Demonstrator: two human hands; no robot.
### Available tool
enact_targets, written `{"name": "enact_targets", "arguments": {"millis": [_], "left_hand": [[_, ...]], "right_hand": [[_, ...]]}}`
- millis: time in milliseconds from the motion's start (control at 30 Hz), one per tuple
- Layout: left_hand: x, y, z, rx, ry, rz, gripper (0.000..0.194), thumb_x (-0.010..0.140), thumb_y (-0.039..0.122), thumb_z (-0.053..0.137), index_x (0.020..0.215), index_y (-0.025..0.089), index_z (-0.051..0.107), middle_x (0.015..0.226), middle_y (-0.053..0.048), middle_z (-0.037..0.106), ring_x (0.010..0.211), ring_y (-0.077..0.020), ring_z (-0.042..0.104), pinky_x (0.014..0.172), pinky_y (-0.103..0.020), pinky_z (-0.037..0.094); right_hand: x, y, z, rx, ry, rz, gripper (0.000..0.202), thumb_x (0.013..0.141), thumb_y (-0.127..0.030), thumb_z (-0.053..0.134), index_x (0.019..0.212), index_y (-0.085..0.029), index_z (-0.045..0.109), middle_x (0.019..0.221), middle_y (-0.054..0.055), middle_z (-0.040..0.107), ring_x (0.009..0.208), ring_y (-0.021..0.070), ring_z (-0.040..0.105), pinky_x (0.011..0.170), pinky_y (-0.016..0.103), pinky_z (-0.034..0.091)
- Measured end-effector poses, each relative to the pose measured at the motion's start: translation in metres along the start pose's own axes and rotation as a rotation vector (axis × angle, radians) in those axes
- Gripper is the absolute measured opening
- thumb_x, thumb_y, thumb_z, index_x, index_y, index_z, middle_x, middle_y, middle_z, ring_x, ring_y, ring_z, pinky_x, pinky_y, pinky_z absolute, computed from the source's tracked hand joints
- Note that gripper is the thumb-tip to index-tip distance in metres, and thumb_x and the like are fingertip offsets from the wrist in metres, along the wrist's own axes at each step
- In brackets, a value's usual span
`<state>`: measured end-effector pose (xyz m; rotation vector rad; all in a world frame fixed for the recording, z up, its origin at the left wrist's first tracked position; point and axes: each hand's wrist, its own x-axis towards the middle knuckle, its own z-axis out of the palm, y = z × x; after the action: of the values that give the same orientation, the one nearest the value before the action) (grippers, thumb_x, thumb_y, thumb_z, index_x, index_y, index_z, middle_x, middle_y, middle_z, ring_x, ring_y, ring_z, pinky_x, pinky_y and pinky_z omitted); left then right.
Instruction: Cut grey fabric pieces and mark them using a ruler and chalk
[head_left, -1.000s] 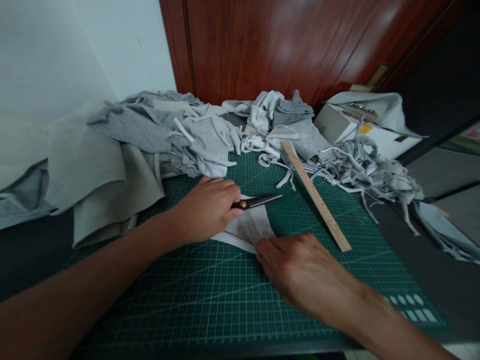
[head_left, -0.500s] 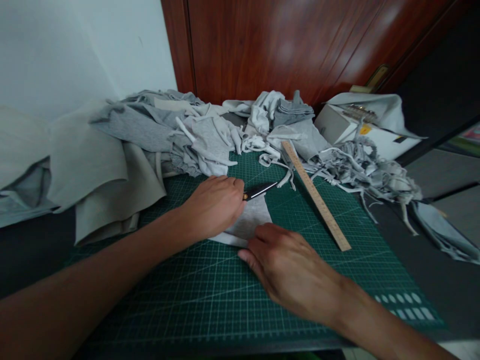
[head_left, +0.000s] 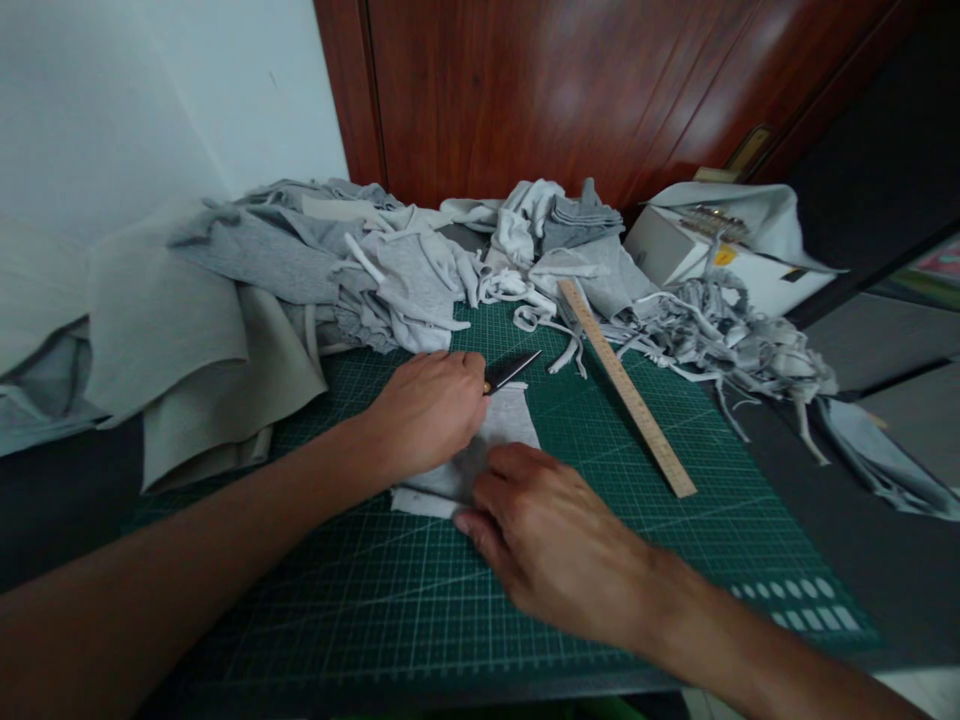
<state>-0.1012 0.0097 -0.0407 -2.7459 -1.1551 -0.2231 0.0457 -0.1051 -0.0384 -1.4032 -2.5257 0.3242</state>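
My left hand (head_left: 435, 412) is closed round the handles of black scissors (head_left: 512, 372), whose blades point right and away, looking closed. Under and beside that hand, a small piece of light grey fabric (head_left: 506, 420) lies on the green cutting mat (head_left: 390, 600). The near edge of the fabric shows a pale folded strip (head_left: 424, 503). My right hand (head_left: 551, 530) has its thumb and fingers closed on the near right part of this fabric. Its fingertips partly hide the cloth.
A wooden ruler (head_left: 630, 390) lies slanted on the mat's right side. Piled grey cloth (head_left: 277, 240) runs along the back and left, with tangled scraps (head_left: 750, 330) at the right. A white box (head_left: 697, 240) stands back right, before a brown door (head_left: 510, 100).
My right hand has shifted slightly left along the fabric's near edge. More of the folded strip's left end shows. The scissors' blades have tilted and their tip sits a little further left.
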Motion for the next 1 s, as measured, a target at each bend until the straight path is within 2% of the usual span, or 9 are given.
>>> {"name": "enact_targets", "arguments": {"millis": [133, 300, 533, 700, 767, 833, 900, 933, 1000], "left_hand": [[0.003, 0.000, 0.001, 0.001, -0.012, -0.018, 0.018, 0.102, 0.022, 0.048, 0.107, 0.012, 0.063, 0.098, -0.014, 0.074, 0.094, -0.0342, 0.074, 0.080, -0.043, 0.056], [0.011, 0.005, -0.002, 0.036, -0.048, -0.058, 0.019, 0.102, 0.019, 0.047, 0.110, 0.011, 0.062, 0.101, -0.016, 0.075, 0.098, -0.0352, 0.075, 0.081, -0.043, 0.056], [0.019, 0.007, -0.007, 0.007, -0.105, -0.148, 0.022, 0.101, 0.022, 0.047, 0.114, 0.010, 0.061, 0.094, -0.017, 0.078, 0.092, -0.0338, 0.078, 0.071, -0.038, 0.055], [0.023, 0.001, -0.011, -0.036, -0.118, -0.178, 0.027, 0.101, 0.026, 0.048, 0.116, 0.009, 0.063, 0.096, -0.018, 0.078, 0.095, -0.0341, 0.078, 0.073, -0.038, 0.055], [0.023, -0.001, -0.013, -0.061, -0.108, -0.196, 0.031, 0.102, 0.028, 0.047, 0.118, 0.008, 0.064, 0.098, -0.019, 0.078, 0.096, -0.0342, 0.078, 0.074, -0.038, 0.055], [0.024, -0.004, -0.014, -0.090, -0.089, -0.216, 0.034, 0.102, 0.029, 0.046, 0.120, 0.006, 0.064, 0.100, -0.020, 0.078, 0.097, -0.0341, 0.078, 0.075, -0.038, 0.055], [0.025, -0.006, -0.013, -0.122, -0.061, -0.233, 0.035, 0.103, 0.029, 0.045, 0.120, 0.005, 0.064, 0.100, -0.020, 0.078, 0.098, -0.0330, 0.077, 0.077, -0.038, 0.054], [0.025, -0.008, -0.013, -0.140, -0.048, -0.240, 0.035, 0.103, 0.029, 0.046, 0.120, 0.005, 0.065, 0.100, -0.019, 0.078, 0.098, -0.0320, 0.077, 0.078, -0.037, 0.054], [0.027, -0.012, -0.014, -0.179, -0.031, -0.249, 0.033, 0.102, 0.029, 0.047, 0.113, 0.007, 0.068, 0.093, -0.017, 0.078, 0.092, -0.0287, 0.077, 0.076, -0.034, 0.053]], "right_hand": [[-0.004, -0.007, 0.002, 0.010, -0.044, 0.020, 0.015, 0.106, -0.017, 0.049, 0.109, -0.012, 0.064, 0.086, 0.008, 0.072, 0.072, 0.0246, 0.068, 0.061, 0.038, 0.044], [-0.007, -0.010, 0.003, -0.041, -0.084, -0.023, 0.016, 0.105, -0.012, 0.047, 0.110, -0.014, 0.062, 0.090, 0.009, 0.075, 0.070, 0.0250, 0.071, 0.056, 0.038, 0.042], [-0.007, -0.006, 0.005, 0.009, -0.060, -0.038, 0.031, 0.109, -0.022, 0.044, 0.134, -0.010, 0.057, 0.097, 0.010, 0.079, 0.072, 0.0251, 0.073, 0.056, 0.038, 0.045], [0.008, -0.004, 0.000, -0.072, -0.145, -0.009, 0.044, 0.091, -0.009, 0.052, 0.134, -0.010, 0.060, 0.078, 0.009, 0.078, 0.059, 0.0240, 0.070, 0.050, 0.035, 0.039], [0.014, -0.005, -0.004, -0.093, -0.163, 0.022, 0.042, 0.092, -0.008, 0.051, 0.131, -0.015, 0.064, 0.076, 0.009, 0.079, 0.061, 0.0252, 0.072, 0.050, 0.035, 0.039], [0.019, -0.003, -0.010, -0.114, -0.166, 0.051, 0.033, 0.099, -0.014, 0.051, 0.127, -0.019, 0.067, 0.082, 0.009, 0.081, 0.068, 0.0269, 0.076, 0.054, 0.035, 0.043], [0.025, 0.004, -0.019, -0.146, -0.166, 0.095, 0.027, 0.104, -0.031, 0.057, 0.126, -0.021, 0.068, 0.092, 0.011, 0.083, 0.080, 0.0306, 0.079, 0.063, 0.037, 0.050], [0.029, 0.009, -0.023, -0.161, -0.170, 0.130, 0.037, 0.101, -0.044, 0.064, 0.128, -0.019, 0.067, 0.100, 0.014, 0.083, 0.088, 0.0337, 0.079, 0.069, 0.040, 0.054], [0.038, 0.022, -0.032, -0.135, -0.231, 0.161, 0.075, 0.085, -0.063, 0.079, 0.138, -0.013, 0.062, 0.111, 0.019, 0.081, 0.103, 0.0399, 0.077, 0.079, 0.045, 0.057]]}}
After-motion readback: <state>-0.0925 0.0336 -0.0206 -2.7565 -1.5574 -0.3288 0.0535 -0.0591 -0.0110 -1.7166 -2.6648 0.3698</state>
